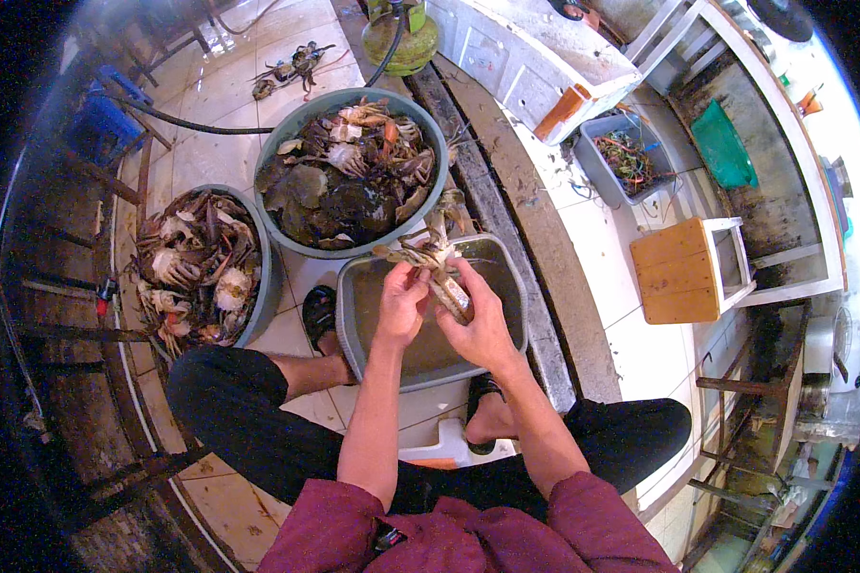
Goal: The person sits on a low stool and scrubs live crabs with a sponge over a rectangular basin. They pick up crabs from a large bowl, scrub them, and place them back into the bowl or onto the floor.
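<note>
While left hand (404,304) and right hand (480,320) pinch a crab (453,296) over a basin (519,306), a tub (440,158) sits at its eleven o'clock.

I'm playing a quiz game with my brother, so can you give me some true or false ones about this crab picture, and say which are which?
1. The left hand and right hand hold a crab above the gray basin. True.
2. The basin is packed to the top with crabs. False: it holds murky water.
3. The left round tub and the larger round tub both contain heaped crabs. True.
4. The person is barefoot. False: they wear dark sandals.
5. A wooden-topped stool is on the right side of the picture. True.
</note>
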Demonstrator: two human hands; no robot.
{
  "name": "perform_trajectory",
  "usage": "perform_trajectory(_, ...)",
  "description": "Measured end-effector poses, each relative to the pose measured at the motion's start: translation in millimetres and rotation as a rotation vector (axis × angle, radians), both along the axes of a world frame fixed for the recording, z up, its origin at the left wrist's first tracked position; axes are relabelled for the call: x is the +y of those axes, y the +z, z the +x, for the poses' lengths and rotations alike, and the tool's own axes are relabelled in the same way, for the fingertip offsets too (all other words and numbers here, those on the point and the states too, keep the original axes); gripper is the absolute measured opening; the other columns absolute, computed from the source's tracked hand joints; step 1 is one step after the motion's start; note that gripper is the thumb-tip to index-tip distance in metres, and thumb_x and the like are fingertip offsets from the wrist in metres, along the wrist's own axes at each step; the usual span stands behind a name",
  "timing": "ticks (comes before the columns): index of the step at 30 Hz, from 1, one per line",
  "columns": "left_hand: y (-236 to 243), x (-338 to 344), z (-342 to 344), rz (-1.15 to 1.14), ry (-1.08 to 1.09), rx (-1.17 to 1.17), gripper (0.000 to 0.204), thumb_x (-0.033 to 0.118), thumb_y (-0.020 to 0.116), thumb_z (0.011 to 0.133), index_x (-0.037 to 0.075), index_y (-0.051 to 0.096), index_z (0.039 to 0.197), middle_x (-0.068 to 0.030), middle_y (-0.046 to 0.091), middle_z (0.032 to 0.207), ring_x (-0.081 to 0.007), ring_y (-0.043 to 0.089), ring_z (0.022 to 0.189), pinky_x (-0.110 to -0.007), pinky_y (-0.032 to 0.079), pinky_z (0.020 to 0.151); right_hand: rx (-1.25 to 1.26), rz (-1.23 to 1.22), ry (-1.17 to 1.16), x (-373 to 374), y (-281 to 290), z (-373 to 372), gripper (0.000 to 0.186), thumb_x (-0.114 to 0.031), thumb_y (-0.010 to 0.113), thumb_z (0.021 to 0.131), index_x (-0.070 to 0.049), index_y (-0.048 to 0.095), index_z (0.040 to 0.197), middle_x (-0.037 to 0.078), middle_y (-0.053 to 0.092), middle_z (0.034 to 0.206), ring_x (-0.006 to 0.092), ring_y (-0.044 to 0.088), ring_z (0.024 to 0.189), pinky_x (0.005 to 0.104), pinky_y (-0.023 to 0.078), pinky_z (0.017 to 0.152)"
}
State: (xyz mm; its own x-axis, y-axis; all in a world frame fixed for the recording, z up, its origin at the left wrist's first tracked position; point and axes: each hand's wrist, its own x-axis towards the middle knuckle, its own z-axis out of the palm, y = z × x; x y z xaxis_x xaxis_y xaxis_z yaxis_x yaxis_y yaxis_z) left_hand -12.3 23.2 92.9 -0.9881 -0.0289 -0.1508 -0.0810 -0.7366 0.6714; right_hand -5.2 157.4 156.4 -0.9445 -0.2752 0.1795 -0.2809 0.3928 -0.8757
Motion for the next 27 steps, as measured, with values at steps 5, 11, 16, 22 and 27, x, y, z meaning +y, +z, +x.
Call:
perform_trajectory(5, -6, -4, 0, -0.008, -0.033, -0.026, 0.026, 0.003, 0.050, 0.093, 0.005, 0.056, 0.118, -0.0050, 0.062, 0.110, -0.0167, 0.062, 0.096, -0.032, 0.052, 0.085, 0.016, 0.007, 0.010, 0, -1, 0, 0.064, -0.002, 0.065, 0.072, 0.000, 0.042, 0.132, 0.021, 0.057, 0.111, 0.0322, 0.059, 0.098, 0.0379, 0.048, 0.085)
perform_trajectory(11, -2, -5, -2, 0.010, -0.051, -0.006, 0.030, 0.005, 0.049, 0.095, 0.005, 0.053, 0.124, -0.0036, 0.061, 0.114, -0.0138, 0.059, 0.100, -0.029, 0.049, 0.086, 0.040, 0.054, 0.028, 4, -4, -2, 0.060, -0.005, 0.066, 0.072, -0.002, 0.046, 0.128, 0.023, 0.057, 0.111, 0.0378, 0.058, 0.104, 0.0408, 0.046, 0.091)
perform_trajectory(16, -1, -4, -6, 0.145, -0.002, 0.039, 0.034, 0.012, 0.048, 0.097, 0.003, 0.048, 0.129, -0.0053, 0.058, 0.121, -0.0173, 0.056, 0.111, -0.034, 0.043, 0.097, -0.099, -0.156, -0.254, 12, 10, -11, 0.044, -0.010, 0.062, 0.081, -0.002, 0.050, 0.123, 0.019, 0.059, 0.109, 0.0306, 0.058, 0.105, 0.0371, 0.045, 0.092)
perform_trajectory(22, -16, 6, -5, 0.202, 0.037, -0.130, 0.034, 0.018, 0.048, 0.098, 0.002, 0.048, 0.128, -0.0072, 0.058, 0.120, -0.0190, 0.056, 0.111, -0.035, 0.044, 0.096, 0.176, 0.134, -0.046, 15, -3, -13, 0.050, -0.011, 0.060, 0.085, -0.006, 0.048, 0.134, 0.020, 0.053, 0.113, 0.0359, 0.051, 0.104, 0.0418, 0.041, 0.093)
perform_trajectory(27, -31, 13, 0, -0.017, -0.041, -0.059, 0.034, 0.026, 0.047, 0.099, 0.003, 0.052, 0.124, -0.0065, 0.061, 0.117, -0.0182, 0.057, 0.109, -0.033, 0.043, 0.098, 0.330, 0.343, -0.065, -2, -8, -8, 0.051, -0.011, 0.067, 0.080, -0.012, 0.055, 0.130, 0.020, 0.053, 0.114, 0.0369, 0.051, 0.104, 0.0442, 0.041, 0.091)
